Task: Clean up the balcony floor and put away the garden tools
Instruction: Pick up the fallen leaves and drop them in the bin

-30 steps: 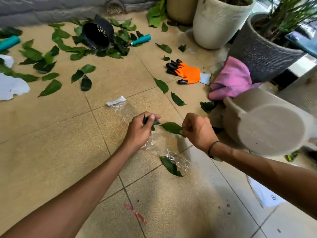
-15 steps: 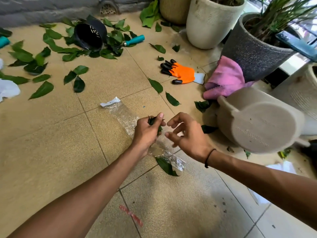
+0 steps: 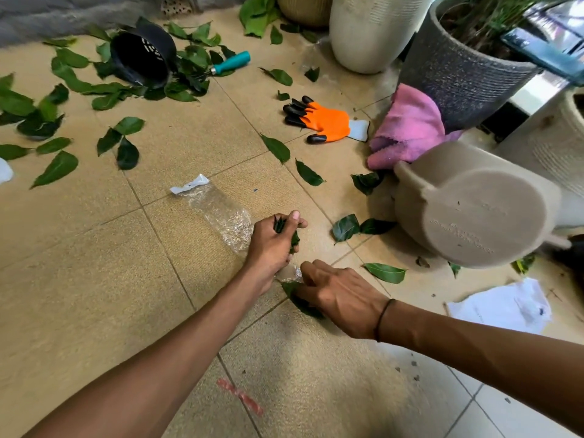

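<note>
My left hand (image 3: 271, 245) grips a small bunch of dark green leaves (image 3: 279, 224) just above the tiled floor. It sits over the near end of a crumpled clear plastic bag (image 3: 218, 213). Just right of it, my right hand (image 3: 341, 298) reaches down with bent fingers closing on a single leaf (image 3: 305, 306) that lies flat on the tiles; the thumb is hidden. More leaves (image 3: 276, 148) lie scattered across the floor. A teal-handled garden tool (image 3: 230, 62) lies at the back beside a tipped black pot (image 3: 142, 58). An orange glove (image 3: 328, 123) lies in the middle.
A tan pot (image 3: 474, 203) lies on its side at the right, next to a pink cloth (image 3: 407, 128). Grey (image 3: 458, 71) and white (image 3: 363, 30) planters stand behind. White paper (image 3: 505, 306) lies at the lower right and a red scrap (image 3: 240, 395) near my arms.
My right hand passed its leaf to the left hand, opened, then dropped back and down onto the leaf by the bag's near end. The left hand still holds its bunch.
</note>
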